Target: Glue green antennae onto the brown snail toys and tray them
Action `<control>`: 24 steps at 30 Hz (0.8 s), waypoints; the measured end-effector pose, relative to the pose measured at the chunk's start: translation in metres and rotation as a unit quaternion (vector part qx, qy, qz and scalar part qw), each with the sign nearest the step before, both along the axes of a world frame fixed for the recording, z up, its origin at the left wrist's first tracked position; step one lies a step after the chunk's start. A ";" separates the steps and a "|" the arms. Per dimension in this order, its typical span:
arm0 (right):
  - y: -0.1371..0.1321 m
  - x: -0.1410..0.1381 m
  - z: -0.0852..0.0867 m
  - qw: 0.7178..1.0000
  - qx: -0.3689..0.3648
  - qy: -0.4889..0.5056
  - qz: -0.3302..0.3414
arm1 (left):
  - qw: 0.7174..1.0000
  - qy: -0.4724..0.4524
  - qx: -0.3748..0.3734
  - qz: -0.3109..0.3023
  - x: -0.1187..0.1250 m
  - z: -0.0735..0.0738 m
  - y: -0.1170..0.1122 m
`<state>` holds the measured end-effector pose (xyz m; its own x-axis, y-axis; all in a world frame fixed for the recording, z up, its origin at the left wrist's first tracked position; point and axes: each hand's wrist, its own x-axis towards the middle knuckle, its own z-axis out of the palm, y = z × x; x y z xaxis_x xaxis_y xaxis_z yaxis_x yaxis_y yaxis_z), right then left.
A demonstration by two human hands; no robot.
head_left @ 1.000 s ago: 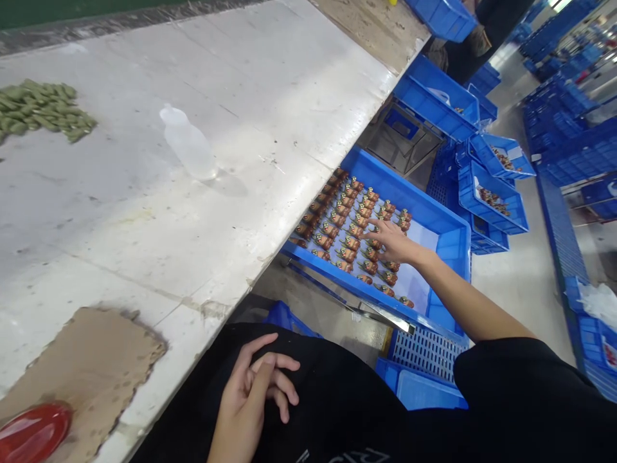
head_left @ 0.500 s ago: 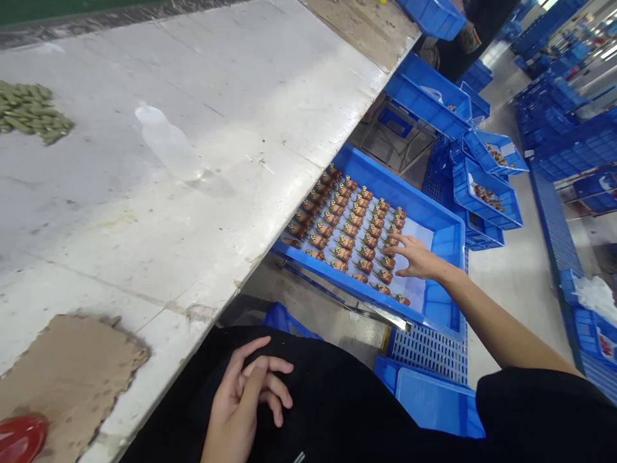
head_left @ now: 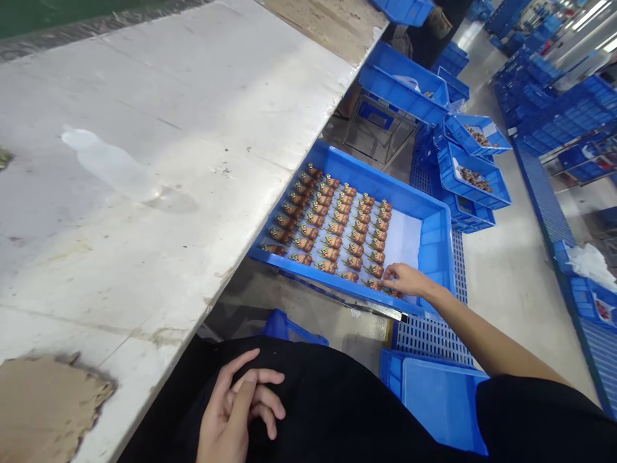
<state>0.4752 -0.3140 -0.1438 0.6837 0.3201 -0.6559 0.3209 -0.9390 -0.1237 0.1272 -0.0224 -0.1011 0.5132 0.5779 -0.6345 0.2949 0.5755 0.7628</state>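
Nearer the crate's (head_left: 436, 257) front, right hand (head_left: 407, 280) touches figurines (head_left: 373, 283).

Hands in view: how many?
2: the left hand rests on black clothing; the right hand reaches into the blue tray, at the figurines.

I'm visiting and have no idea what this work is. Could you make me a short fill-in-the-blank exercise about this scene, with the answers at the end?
The right hand reaches to small orange-brown figurines set in rows in a ____ plastic tray. The ____ hand rests on black clothing, away from the tray. A clear plastic bottle lies on its ____ on a white worktop.

Missing words: blue; left; side.
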 end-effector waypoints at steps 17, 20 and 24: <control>0.019 -0.009 -0.020 0.986 0.006 0.021 -0.166 | 1.000 0.008 0.011 -0.001 0.003 0.006 0.000; 0.018 -0.008 -0.020 0.985 0.015 0.018 -0.169 | 1.000 0.010 0.011 -0.002 0.004 0.008 0.000; 0.017 -0.008 -0.020 0.985 0.029 0.014 -0.172 | 1.000 0.012 0.015 0.001 0.005 0.008 0.000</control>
